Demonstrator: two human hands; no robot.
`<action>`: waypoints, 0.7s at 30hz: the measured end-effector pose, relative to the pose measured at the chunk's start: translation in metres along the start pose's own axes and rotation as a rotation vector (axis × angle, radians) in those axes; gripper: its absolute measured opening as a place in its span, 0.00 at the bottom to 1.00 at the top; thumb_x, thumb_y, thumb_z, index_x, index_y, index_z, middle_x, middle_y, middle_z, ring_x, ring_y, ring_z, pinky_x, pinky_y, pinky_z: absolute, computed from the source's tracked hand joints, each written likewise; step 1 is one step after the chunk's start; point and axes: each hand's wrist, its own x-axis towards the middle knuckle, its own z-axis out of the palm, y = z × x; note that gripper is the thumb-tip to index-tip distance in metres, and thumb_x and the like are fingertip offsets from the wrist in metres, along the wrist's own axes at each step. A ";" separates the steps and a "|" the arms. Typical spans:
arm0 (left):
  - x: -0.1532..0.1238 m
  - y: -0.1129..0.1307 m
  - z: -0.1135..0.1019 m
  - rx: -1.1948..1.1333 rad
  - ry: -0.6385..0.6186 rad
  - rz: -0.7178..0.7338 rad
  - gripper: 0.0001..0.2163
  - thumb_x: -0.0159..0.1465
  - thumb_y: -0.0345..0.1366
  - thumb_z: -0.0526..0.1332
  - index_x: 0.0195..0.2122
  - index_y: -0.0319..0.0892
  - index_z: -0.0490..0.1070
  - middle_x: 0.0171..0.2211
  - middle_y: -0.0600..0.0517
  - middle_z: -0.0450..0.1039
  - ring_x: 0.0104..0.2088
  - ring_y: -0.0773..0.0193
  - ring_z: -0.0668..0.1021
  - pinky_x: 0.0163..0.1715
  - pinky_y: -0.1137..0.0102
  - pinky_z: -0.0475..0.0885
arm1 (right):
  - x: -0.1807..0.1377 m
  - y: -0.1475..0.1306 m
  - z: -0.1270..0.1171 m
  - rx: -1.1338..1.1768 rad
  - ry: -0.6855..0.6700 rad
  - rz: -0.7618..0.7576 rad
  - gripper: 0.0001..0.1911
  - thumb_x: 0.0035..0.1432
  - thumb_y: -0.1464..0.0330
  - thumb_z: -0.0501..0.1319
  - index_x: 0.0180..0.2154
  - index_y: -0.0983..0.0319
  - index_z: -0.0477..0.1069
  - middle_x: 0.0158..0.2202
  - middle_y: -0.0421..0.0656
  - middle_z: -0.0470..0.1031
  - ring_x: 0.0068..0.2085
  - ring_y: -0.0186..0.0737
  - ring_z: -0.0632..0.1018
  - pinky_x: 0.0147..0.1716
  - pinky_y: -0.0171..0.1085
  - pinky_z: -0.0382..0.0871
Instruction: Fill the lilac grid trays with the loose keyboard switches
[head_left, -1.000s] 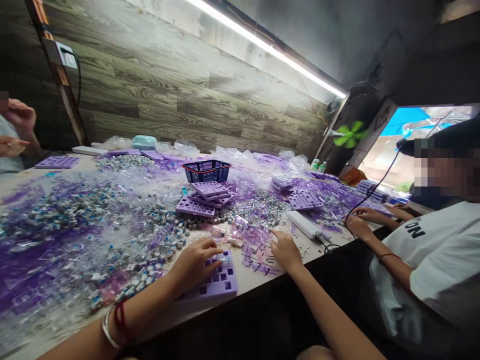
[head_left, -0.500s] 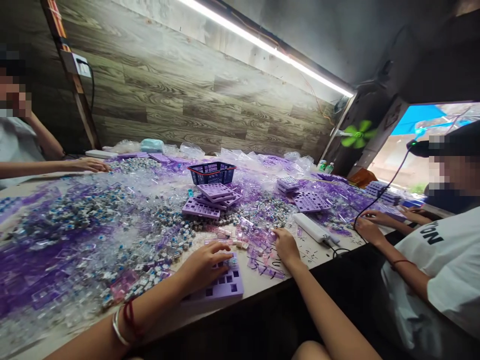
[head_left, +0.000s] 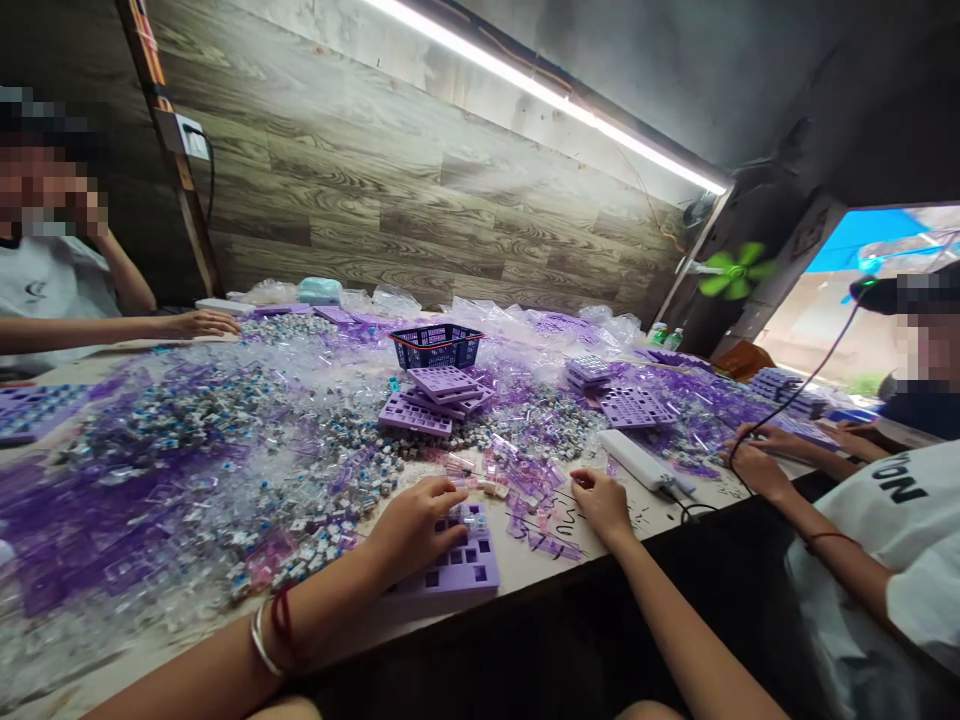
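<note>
My left hand [head_left: 416, 525] rests over a purple plate with square holes [head_left: 465, 572] at the table's near edge. Its fingers and thumb are apart on the plate. A few clear, pale pieces [head_left: 474, 517] sit in the holes beside the fingertips; the palm hides the plate's left part. To the right, my right hand [head_left: 606, 508] hovers by the handwritten marks on the table, thumb and fingertips brought together. Whatever they hold, if anything, is too small to make out. Clear purple and pink pieces [head_left: 529, 500] lie between the two hands.
Heaps of small white-and-blue switch-like parts [head_left: 187, 420] cover the left. Behind my hands are stacked purple plates [head_left: 416, 413] and a dark basket [head_left: 437, 348]. A white power strip [head_left: 637, 460] with a cable lies at right. Co-workers' hands [head_left: 199, 324] [head_left: 757, 465] are on both sides.
My right hand has drawn back slightly to the right, away from the clear pieces. My left hand stays on the purple plate. The view has swung a little left.
</note>
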 end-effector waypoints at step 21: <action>0.002 -0.007 0.001 -0.050 0.016 -0.016 0.16 0.61 0.26 0.57 0.49 0.44 0.72 0.46 0.47 0.73 0.45 0.59 0.76 0.48 0.65 0.72 | -0.002 -0.021 -0.002 0.218 -0.031 -0.058 0.09 0.44 0.65 0.56 0.29 0.62 0.68 0.29 0.44 0.76 0.29 0.42 0.79 0.32 0.37 0.72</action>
